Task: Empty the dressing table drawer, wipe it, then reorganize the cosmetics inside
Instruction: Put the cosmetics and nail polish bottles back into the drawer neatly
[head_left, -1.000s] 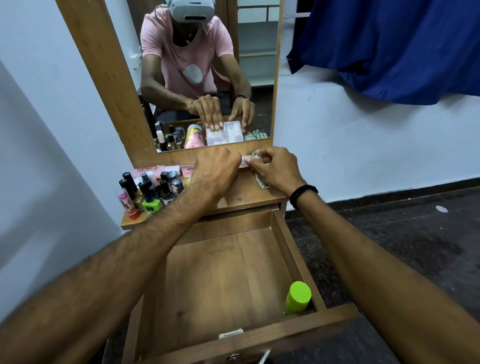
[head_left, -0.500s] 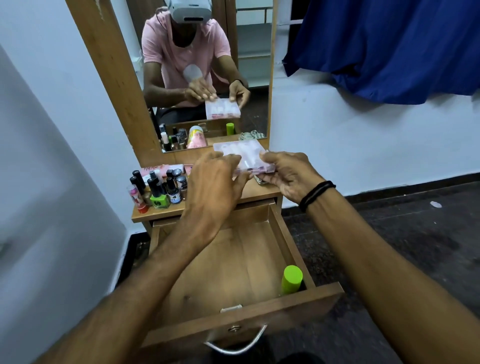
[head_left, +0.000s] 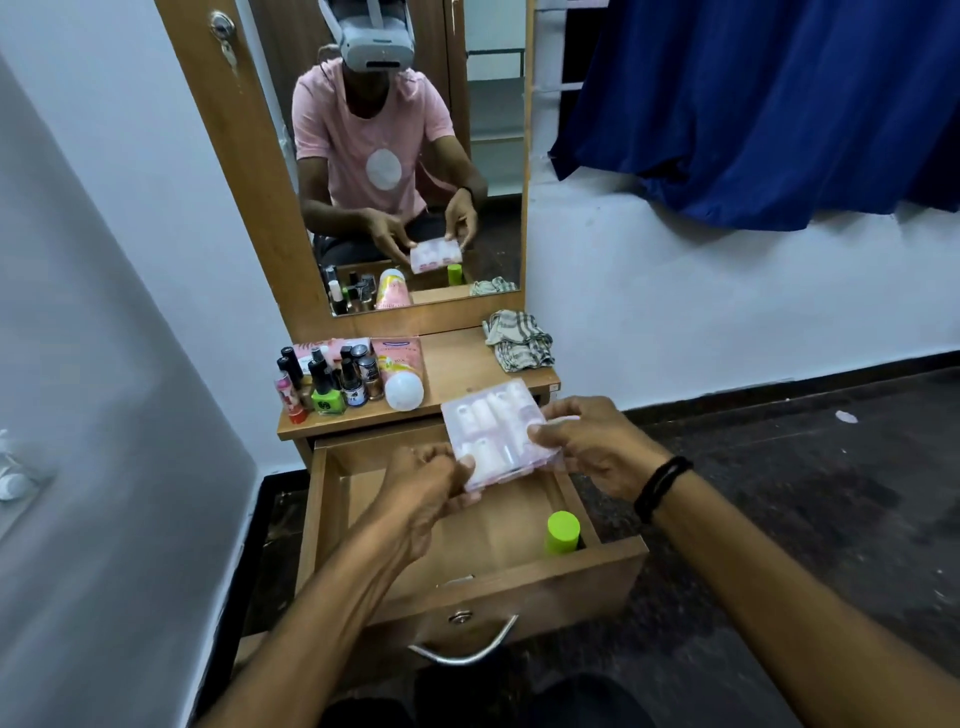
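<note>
**Over the open drawer, both hands hold a clear case**

Above the drawer's far right, toward 1 o'clock, the case is held clear of the wood, and its far corner overlaps the counter's front edge. The left grip curls round the case's near left corner, thumb on top. The right grip pinches the right edge, fingers underneath. Inside the case, small white bottles lie in two rows.

The case's clear face is tilted up toward the camera. It is turned like a diamond, with corners at roughly 12, 3, 6 and 9 o'clock. From this view I cannot tell which side is the longer.

One green-capped bottle stands upright in the drawer at 4 o'clock, close against the right wall and the front panel. All other parts of the drawer floor show bare wood, mostly from 6 round to 11 o'clock.

On the counter, polish bottles cluster at 9 o'clock, reaching its left and front edges. A pink tube lies just beside them, white cap toward the drawer. A cloth is crumpled at 2 o'clock, overhanging the right edge. Bare counter lies between tube and cloth.
</note>
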